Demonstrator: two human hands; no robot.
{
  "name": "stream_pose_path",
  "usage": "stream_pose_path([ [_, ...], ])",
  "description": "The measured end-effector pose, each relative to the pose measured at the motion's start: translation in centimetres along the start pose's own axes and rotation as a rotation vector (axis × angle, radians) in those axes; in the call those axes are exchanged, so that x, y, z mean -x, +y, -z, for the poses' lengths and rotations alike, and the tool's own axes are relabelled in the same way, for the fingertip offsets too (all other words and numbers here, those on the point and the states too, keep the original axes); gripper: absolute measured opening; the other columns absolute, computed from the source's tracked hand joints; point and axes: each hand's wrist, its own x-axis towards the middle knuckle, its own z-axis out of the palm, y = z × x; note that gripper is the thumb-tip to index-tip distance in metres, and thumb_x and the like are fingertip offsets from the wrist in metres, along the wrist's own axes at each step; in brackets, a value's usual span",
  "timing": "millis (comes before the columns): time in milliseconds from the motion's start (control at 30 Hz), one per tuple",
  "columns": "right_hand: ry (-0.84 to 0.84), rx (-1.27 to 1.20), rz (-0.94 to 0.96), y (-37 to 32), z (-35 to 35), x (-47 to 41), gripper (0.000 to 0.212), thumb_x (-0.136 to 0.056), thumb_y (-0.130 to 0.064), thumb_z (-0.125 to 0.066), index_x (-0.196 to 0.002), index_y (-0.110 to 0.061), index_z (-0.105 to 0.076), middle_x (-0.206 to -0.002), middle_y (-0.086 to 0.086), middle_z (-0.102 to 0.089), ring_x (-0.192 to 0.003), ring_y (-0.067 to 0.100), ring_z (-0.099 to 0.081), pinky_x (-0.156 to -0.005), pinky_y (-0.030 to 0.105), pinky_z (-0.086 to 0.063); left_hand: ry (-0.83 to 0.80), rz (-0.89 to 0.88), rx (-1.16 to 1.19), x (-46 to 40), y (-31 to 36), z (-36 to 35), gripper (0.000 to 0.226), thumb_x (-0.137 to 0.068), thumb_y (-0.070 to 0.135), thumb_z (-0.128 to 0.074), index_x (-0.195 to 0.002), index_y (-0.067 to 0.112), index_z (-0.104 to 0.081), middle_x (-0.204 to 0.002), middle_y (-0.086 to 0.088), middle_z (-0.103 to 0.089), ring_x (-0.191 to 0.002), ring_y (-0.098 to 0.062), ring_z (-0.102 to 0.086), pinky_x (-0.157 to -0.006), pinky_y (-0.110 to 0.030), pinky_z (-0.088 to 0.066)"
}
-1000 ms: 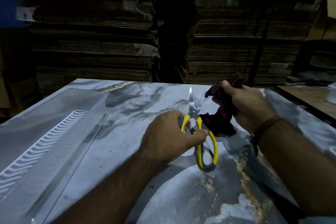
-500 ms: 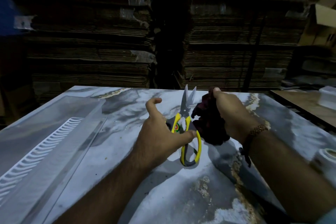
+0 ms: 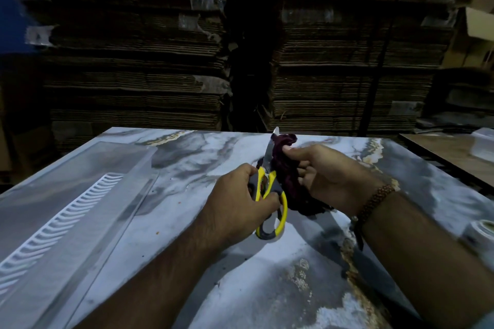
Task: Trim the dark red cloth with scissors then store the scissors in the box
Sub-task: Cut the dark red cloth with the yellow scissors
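My left hand (image 3: 238, 205) grips the yellow-handled scissors (image 3: 270, 189) above the marble-patterned table (image 3: 267, 288). Their blades point up and away and look closed against the cloth. My right hand (image 3: 328, 176) holds the bunched dark red cloth (image 3: 287, 171) just right of the blades, thumb pinching its top. The lower part of the cloth hangs below my right palm. A clear plastic box (image 3: 66, 211) with a white ribbed strip lies at the left of the table.
Tall stacks of flattened cardboard (image 3: 334, 75) fill the background behind the table. A wooden table (image 3: 451, 155) stands at the right with a pale container on it. A white tape roll (image 3: 481, 235) sits at the right edge.
The scissor blades, open half a second ago, have closed on the cloth's upper edge. My left fingers have curled round the handles. Both hands stayed near the table's middle.
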Motion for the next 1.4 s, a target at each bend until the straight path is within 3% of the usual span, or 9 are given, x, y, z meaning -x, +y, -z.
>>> stream_pose_path([
  [133,0.071,0.019,0.094,0.8,-0.9,-0.1,0.036,-0.094,-0.012,-0.073,-0.118,0.012,-0.063,-0.108,0.025,-0.075,-0.091,0.033,-0.071,-0.090,0.051,-0.060,-0.055,-0.051,-0.023,-0.1,0.4,0.2,0.055,-0.098,0.030,-0.076,-0.141,0.025,-0.043,-0.077,0.003,-0.073,-0.058,-0.001,-0.065,-0.051,-0.019,-0.048],
  [233,0.153,0.031,0.106,0.9,-1.2,-0.3,0.025,-0.091,-0.010,-0.076,-0.111,0.002,-0.067,-0.111,0.023,-0.076,-0.091,0.029,-0.073,-0.065,0.038,-0.064,-0.096,-0.084,0.010,0.0,0.6,0.3,0.083,-0.099,0.024,-0.076,-0.158,0.026,-0.017,-0.065,0.013,-0.069,-0.050,0.002,-0.059,-0.048,-0.012,-0.040],
  [333,0.230,0.049,0.100,1.4,-1.1,-0.9,0.021,-0.091,-0.012,-0.076,-0.110,-0.004,-0.078,-0.104,0.020,-0.079,-0.087,0.029,-0.073,-0.060,0.031,-0.058,-0.129,-0.125,-0.015,0.0,0.7,0.1,0.080,-0.098,0.024,-0.075,-0.152,0.029,-0.016,-0.055,0.021,-0.062,-0.045,0.000,-0.054,-0.047,-0.012,-0.037],
  [533,0.343,0.024,0.086,1.4,-0.9,-1.9,0.018,-0.090,-0.006,-0.074,-0.105,0.002,-0.078,-0.107,0.021,-0.078,-0.086,0.028,-0.071,-0.057,0.028,-0.052,-0.136,-0.168,-0.050,-0.1,0.8,0.1,0.065,-0.094,0.022,-0.077,-0.132,0.031,-0.025,-0.058,0.004,-0.056,-0.045,-0.006,-0.048,-0.047,-0.022,-0.035],
  [667,0.385,-0.029,0.078,1.0,-0.2,-2.5,0.019,-0.087,-0.013,-0.078,-0.103,-0.003,-0.079,-0.105,0.016,-0.078,-0.099,0.033,-0.073,-0.064,0.034,-0.056,-0.166,-0.176,-0.074,0.1,1.0,0.1,0.064,-0.095,0.026,-0.077,-0.131,0.030,-0.024,-0.056,0.004,-0.048,-0.044,-0.007,-0.045,-0.046,-0.020,-0.032],
  [833,0.352,-0.040,0.111,0.3,1.4,-2.4,0.009,-0.093,-0.009,-0.071,-0.093,-0.014,-0.078,-0.086,0.007,-0.075,-0.068,0.019,-0.069,-0.046,0.024,-0.051,-0.228,-0.181,-0.068,0.4,1.1,-0.4,0.063,-0.096,0.026,-0.075,-0.131,0.033,-0.022,-0.059,0.003,-0.052,-0.044,-0.005,-0.045,-0.047,-0.022,-0.035],
  [1133,0.398,-0.129,0.180,-0.3,3.5,-3.6,0.011,-0.088,-0.015,-0.078,-0.098,-0.012,-0.080,-0.101,0.012,-0.079,-0.073,0.019,-0.072,-0.047,0.021,-0.054,-0.298,-0.170,-0.001,0.5,1.5,0.0,0.065,-0.099,0.019,-0.076,-0.135,0.026,-0.023,-0.046,0.019,-0.052,-0.041,-0.002,-0.047,-0.044,-0.012,-0.032],
  [1233,0.409,-0.162,0.217,-0.7,4.3,-3.3,0.027,-0.085,-0.016,-0.081,-0.109,-0.004,-0.077,-0.102,0.015,-0.080,-0.071,0.018,-0.077,-0.053,0.023,-0.058,-0.272,-0.147,0.032,0.3,1.2,0.3,0.069,-0.095,0.020,-0.079,-0.134,0.028,-0.022,-0.049,0.015,-0.053,-0.042,-0.003,-0.045,-0.045,-0.013,-0.033],
  [1400,0.482,0.166,0.241,-1.1,3.7,-1.2,0.007,-0.088,-0.010,-0.077,-0.092,-0.008,-0.071,-0.092,0.020,-0.076,-0.082,0.035,-0.077,-0.068,0.042,-0.066,-0.176,-0.058,0.012,0.1,1.0,1.1,0.084,-0.086,0.022,-0.086,-0.135,0.030,-0.019,-0.060,0.000,-0.049,-0.041,-0.006,-0.042,-0.040,-0.020,-0.039],
])
